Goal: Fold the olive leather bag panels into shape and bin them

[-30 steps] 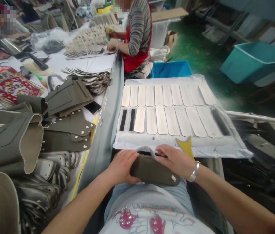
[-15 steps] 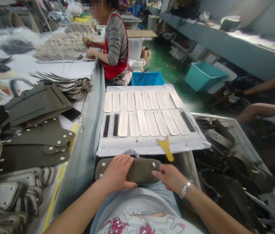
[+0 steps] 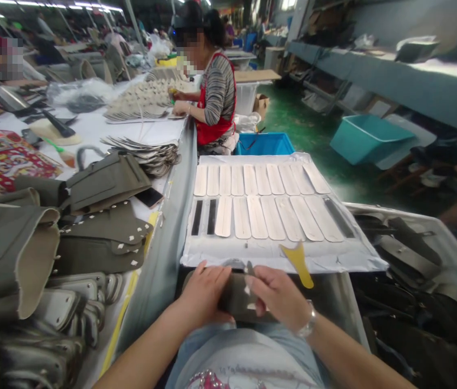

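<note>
Head view: near six o'clock, a dark panel is gripped by the left hand; the right hand is curled over it, its hold unclear. Toward twelve o'clock, pale strips are laid on a white board.

Beyond my left hand and right hand: passage above white board. Yellow scraper juts over near edge, just beyond my right hand. Left: table edge, stacked panels obstruct. Right: bin rim.
</note>
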Available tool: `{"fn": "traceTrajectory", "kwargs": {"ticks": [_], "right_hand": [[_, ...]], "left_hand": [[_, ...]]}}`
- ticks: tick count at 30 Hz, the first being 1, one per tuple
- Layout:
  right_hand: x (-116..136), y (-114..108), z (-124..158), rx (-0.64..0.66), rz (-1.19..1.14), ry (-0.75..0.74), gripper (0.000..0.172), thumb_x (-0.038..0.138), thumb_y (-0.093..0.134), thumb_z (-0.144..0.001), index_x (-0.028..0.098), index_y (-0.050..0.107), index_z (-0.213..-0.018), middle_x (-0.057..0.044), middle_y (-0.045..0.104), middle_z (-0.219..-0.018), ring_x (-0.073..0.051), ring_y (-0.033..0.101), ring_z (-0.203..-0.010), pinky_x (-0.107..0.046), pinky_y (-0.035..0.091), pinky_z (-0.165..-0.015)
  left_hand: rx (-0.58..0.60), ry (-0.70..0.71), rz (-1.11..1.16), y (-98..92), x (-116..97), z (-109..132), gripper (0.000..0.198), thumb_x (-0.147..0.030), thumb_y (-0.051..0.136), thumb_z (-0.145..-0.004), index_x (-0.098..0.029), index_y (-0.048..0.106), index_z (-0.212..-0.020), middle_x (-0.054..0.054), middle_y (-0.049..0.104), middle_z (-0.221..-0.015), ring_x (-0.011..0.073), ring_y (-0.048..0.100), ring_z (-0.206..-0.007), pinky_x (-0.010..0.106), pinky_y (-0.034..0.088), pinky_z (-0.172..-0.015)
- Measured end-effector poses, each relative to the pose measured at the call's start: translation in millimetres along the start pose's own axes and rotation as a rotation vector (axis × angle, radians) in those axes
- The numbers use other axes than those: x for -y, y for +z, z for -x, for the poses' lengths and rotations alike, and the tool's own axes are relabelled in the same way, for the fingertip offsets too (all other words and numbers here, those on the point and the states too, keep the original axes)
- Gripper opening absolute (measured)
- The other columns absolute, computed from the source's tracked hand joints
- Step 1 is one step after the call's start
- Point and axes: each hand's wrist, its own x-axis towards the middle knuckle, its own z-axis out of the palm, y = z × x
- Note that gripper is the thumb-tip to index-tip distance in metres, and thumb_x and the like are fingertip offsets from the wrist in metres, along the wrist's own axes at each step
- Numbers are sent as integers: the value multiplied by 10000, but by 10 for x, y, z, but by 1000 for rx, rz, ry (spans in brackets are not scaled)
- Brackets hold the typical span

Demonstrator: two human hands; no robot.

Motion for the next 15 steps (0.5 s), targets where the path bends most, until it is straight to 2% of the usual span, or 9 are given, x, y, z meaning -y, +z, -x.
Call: {"fn": "traceTrajectory", "kwargs": {"ticks": [2,5,8,10,12,15], "right_hand": [[18,-53,-83,-44,-18,35,290,353,440,-802,207,359,-565,58,455,-361,-82,457,-351,-174,345,-390],[126,86,-192,36,-46,17,274,340,439,-805,204,368,-579,58,471,-380,-87,488,-363,-169,355,-384],[375,407,-271,184,-57,-95,212,293,443,-795,197,405,-610,57,478,-420,-96,520,-382,-163,357,-367],[557,541,-301,227,-72,-209,213,274,453,-788,191,407,-597,51,478,-437,-97,533,-397,-160,354,-368],[661,515,-297,215,-98,-290,247,271,464,-788,190,385,-569,44,479,-439,-96,534,-404,-161,348,-372],[579,236,-209,171,-133,-299,274,309,474,-816,188,401,-580,23,522,-464,-97,531,-411,-178,361,-389]], "left_hand": [[-3,-34,6,-72,149,100,880,-481,779,-492,-200,394,-1233,102,515,-1216,288,474,-1104,494,264,-1024],[-43,-4,108,-118,299,181,831,-466,781,-477,-193,434,-1182,90,526,-1186,276,487,-1071,419,379,-939],[-91,-8,190,-124,311,187,572,-426,742,-521,-185,530,-994,60,591,-999,258,541,-938,388,437,-843],[-108,-44,213,-127,284,185,377,-380,697,-568,-187,553,-859,43,602,-891,240,557,-859,358,459,-782],[-132,-57,214,-121,272,190,347,-378,681,-585,-186,553,-844,44,602,-875,235,559,-843,343,463,-765],[-161,-7,189,-85,308,195,593,-488,721,-542,-174,523,-1005,73,592,-977,257,545,-915,381,444,-828]]}}
